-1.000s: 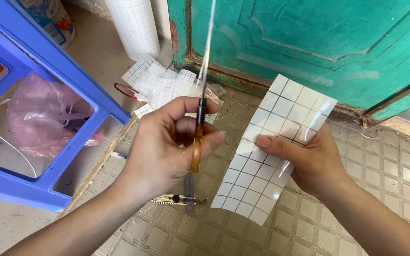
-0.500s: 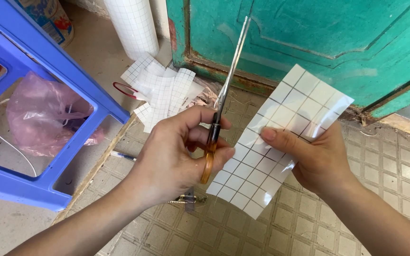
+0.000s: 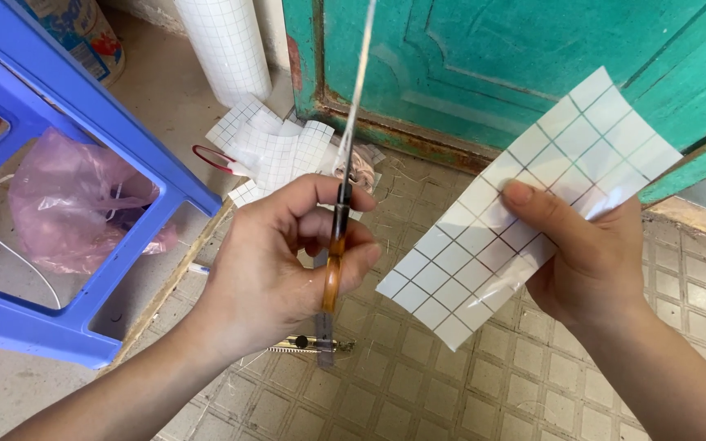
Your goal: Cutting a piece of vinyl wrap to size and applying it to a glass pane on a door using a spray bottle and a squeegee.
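The left hand (image 3: 275,261) is clenched around the amber handle of a pair of scissors (image 3: 345,175), just left of the frame's centre. The right hand (image 3: 590,253) pinches a sheet of white gridded film (image 3: 525,204) between thumb and fingers, right of centre, held in the air above the tiled floor (image 3: 467,384).

The scissors stand almost upright in the picture: their long axis runs from the handle at lower centre up to the tip, which leaves the top edge of the frame leaning slightly right. The blades look closed or nearly so, seen edge-on. The sheet's long axis runs diagonally, from its lower-left corner near the scissors to its upper-right corner against the teal door (image 3: 492,65).

Risks, as I judge them: the sheet is thin and bows where the thumb presses, so it could fold or slip out of the pinch and spoil a straight line along the grid. The blades sit close to the sheet's lower-left edge and to the right thumb, so a hurried closing could nick a finger. The tip points up toward the camera wearer's face.

Cut gridded pieces (image 3: 275,147) lie on the floor at upper centre beside a gridded roll (image 3: 222,45), and a blue plastic stool (image 3: 67,196) stands at left.
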